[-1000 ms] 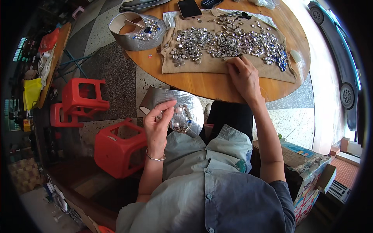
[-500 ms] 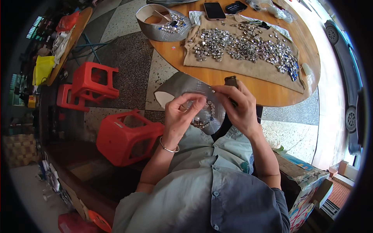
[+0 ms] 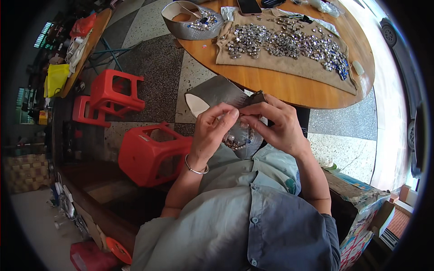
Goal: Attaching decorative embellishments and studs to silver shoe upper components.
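My left hand [image 3: 213, 128] and my right hand [image 3: 280, 124] meet fingertip to fingertip above my lap, both pinched. What lies between the fingertips is too small and hidden to name. A dark object [image 3: 257, 96] sticks up from the curled fingers of my right hand; its kind is unclear. Behind and below the hands, a silvery-grey curved piece [image 3: 218, 90] with a pale lining rests between my lap and the table edge. Pearls, beads and stones [image 3: 233, 142] form a cluster on its lower part, partly covered by my hands.
On the wooden table [image 3: 271, 81], loose shiny stones [image 3: 289, 45] are spread over a tan cloth [image 3: 226, 56]. A similar decorated grey piece [image 3: 181, 32] stands at far left, a phone [image 3: 249, 6] at the back. Red stools [image 3: 147, 156] stand left; a box [image 3: 357, 198] is right.
My right hand has come in toward my left, and their fingertips now meet. The small bead seen at my right fingertips is now hidden. The whole view has shifted slightly.
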`<state>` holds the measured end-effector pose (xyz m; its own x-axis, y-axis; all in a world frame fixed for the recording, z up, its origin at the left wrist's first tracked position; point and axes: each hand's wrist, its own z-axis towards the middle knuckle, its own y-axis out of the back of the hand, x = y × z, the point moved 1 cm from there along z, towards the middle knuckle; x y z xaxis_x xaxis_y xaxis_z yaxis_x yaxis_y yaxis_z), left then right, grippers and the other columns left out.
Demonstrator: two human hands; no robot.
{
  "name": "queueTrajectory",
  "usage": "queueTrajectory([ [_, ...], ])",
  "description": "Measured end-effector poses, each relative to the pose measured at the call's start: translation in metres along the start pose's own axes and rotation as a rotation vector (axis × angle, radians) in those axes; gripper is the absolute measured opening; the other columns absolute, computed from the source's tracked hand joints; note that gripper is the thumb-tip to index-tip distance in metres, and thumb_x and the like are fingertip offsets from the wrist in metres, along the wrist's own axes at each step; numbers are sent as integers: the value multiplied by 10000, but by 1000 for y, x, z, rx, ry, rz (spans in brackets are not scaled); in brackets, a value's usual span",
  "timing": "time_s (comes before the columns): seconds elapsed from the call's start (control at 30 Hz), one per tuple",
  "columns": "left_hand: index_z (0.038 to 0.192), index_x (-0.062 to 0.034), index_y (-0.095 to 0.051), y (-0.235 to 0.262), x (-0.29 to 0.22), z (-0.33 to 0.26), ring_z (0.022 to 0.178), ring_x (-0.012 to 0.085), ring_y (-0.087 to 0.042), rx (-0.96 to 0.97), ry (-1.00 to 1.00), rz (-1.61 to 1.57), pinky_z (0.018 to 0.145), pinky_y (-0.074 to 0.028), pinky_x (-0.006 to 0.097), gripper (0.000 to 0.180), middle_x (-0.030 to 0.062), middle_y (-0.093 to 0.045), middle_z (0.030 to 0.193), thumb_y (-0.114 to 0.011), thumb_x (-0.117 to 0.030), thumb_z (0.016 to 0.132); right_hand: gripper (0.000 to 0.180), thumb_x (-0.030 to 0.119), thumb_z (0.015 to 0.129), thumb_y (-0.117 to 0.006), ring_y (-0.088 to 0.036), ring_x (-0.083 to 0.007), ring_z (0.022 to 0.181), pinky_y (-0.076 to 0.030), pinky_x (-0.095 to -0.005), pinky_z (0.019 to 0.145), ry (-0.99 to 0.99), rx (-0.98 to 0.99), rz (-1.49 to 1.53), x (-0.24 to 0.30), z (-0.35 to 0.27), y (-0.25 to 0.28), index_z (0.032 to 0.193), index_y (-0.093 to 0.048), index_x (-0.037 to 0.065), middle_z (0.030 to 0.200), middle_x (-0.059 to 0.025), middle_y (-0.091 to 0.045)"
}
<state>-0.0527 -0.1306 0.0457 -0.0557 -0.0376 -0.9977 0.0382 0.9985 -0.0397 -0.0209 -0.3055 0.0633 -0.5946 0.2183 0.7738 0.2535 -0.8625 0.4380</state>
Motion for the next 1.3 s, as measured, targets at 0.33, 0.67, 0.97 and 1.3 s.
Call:
queueTrajectory([
  [0.33, 823, 2, -626, -6, 7, 4, 616, 11, -402, -49, -66, 240, 544, -318, 179, 172, -48, -505, 666, -559, -136, 901, 117, 17, 758, -626, -573, -227, 674, -459, -301, 605, -128, 73, -87, -1, -3, -4, 840, -543, 13, 772, -101, -531],
  [0.67, 1069, -14, -643, -1, 5, 5, 587, -23, -397, -114, -63, 90, 485, -298, 156, 209, -85, -520, 694, -536, -86, 904, 145, 180, 950, -489, -576, -131, 893, -446, -271, 819, -597, -60, 917, 5, -34, -13, 954, -458, 38, 979, -93, -608],
  [0.97, 1181, 9, -565, -1, -7, 0, 729, 45, -593, -127, 13, -199, 641, -453, 151, 370, 11, -633, 891, -604, 56, 815, 42, 123, 951, -463, -318, -4, 471, -179, -144, 357, -646, -187, 1320, 1, -38, 1, 949, -436, 91, 648, 34, -408],
  [1.3, 1197, 28, -544, -1, -14, -4, 753, 77, -622, -155, -9, -190, 649, -478, 164, 400, 10, -631, 889, -632, 51, 807, 101, 133, 946, -443, -421, -62, 663, -336, -192, 616, -443, -428, 179, -10, -35, 24, 949, -504, 52, 808, -11, -545],
])
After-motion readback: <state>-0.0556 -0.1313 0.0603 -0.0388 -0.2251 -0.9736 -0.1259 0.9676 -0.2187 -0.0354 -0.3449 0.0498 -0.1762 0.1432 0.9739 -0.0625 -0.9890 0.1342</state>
